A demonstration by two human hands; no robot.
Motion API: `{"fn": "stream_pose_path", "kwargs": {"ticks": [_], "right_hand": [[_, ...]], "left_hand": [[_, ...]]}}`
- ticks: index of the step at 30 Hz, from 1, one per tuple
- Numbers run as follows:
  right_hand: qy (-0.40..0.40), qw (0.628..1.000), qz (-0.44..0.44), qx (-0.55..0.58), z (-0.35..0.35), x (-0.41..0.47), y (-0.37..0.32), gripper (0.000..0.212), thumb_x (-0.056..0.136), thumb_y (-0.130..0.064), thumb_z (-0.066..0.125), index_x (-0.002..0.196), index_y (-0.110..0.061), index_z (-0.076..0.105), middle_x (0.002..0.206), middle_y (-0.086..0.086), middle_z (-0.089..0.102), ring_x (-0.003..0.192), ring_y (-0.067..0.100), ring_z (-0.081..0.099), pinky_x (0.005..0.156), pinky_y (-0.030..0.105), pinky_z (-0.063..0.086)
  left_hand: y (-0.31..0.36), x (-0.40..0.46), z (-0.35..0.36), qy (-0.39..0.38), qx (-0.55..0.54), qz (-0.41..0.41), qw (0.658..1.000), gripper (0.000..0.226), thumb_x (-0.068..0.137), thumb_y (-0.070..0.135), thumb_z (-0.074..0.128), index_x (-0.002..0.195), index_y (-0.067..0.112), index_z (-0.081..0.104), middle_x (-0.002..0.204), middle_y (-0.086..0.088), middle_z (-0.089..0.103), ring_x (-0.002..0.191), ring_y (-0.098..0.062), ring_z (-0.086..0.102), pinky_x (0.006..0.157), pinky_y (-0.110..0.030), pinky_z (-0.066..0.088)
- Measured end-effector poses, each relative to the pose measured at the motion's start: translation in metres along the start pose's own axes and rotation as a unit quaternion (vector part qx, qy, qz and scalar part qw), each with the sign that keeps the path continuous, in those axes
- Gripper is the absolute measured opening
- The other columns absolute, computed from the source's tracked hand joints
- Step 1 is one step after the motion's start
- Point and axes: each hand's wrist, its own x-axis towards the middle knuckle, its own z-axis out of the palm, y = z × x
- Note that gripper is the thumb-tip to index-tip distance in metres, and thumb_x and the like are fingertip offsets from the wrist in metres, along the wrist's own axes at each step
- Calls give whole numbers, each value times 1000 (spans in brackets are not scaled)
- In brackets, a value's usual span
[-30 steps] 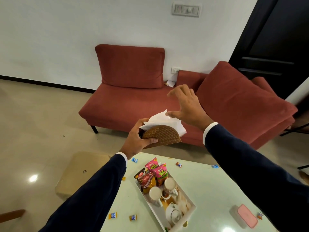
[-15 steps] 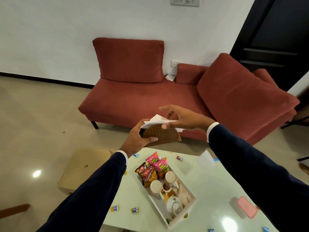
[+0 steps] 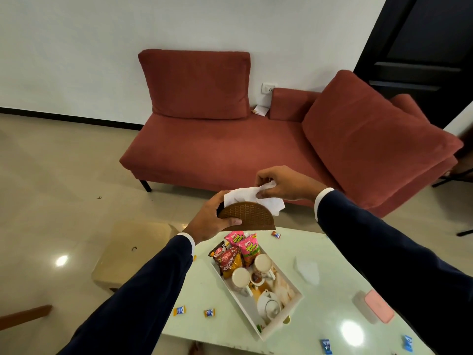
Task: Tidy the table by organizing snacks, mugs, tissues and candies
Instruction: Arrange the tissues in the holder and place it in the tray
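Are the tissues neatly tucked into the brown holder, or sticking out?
Sticking out. The tissues bulge crumpled above and beside the brown holder, gripped by the left hand; the right hand pinches them.

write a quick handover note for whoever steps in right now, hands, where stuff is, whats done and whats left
Left hand grips the brown holder in the air above the table's far edge.
Right hand pinches the tissues sticking out of the holder's top.
Done: snack packs, two mugs and a teapot sit in the white tray.
Left: seat the tissues, set the holder down, pick up the loose tissue right of the tray, gather the scattered candies. A pink box lies near the right edge.
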Motion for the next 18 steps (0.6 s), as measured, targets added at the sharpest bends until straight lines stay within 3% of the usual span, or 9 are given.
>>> {"fn": "stream_pose_path", "kwargs": {"ticks": [3,7,9,11,14,16,18], "right_hand": [[16,1000,-5,-18,-1,-4,0,15,85,-31,75,90,-23,63,99,-7,60,91,10,57,79,30,50],[62,997,-15,-33,-21,-7,-10,16,87,-31,74,90,-25,59,98,-7,60,91,11,57,77,30,42],[82,996,-18,31,-32,-9,-18,16,89,-31,73,89,-23,59,96,-7,64,87,8,59,75,26,42],[94,982,-36,161,-38,-10,-24,25,90,-27,73,92,-7,58,101,9,67,90,22,66,74,30,50],[112,913,-47,390,-35,-13,-25,29,90,-24,73,100,-4,56,111,15,68,102,31,69,78,34,55],[125,894,-23,430,-27,-13,-19,35,89,-21,75,108,1,55,112,11,70,101,29,70,75,33,57],[135,905,-7,403,-17,-12,-8,33,87,-15,75,107,4,55,108,11,73,95,26,72,70,31,59]], "left_hand": [[-3,2,3,5,-9,-5,1000,63,83,9,84,127,42,54,108,15,71,103,-3,68,80,-16,56],[-9,1,5,20,-27,-24,999,64,81,15,86,125,47,52,114,11,70,104,-6,69,81,-22,59],[-11,1,7,18,-28,-25,999,70,80,14,86,129,50,49,120,9,66,107,-1,67,82,-21,59],[-12,1,10,13,-26,-23,999,79,78,13,87,132,53,45,121,9,63,109,0,65,83,-20,59],[-13,3,15,10,-22,-38,999,90,75,19,90,130,65,35,115,17,64,107,-4,67,80,-19,59],[-13,3,16,13,-29,-41,999,95,72,24,92,132,65,32,114,22,64,109,-8,68,80,-20,59],[-12,4,15,18,-40,-38,998,103,69,25,94,138,65,29,120,19,63,112,-4,66,80,-19,59]]}}
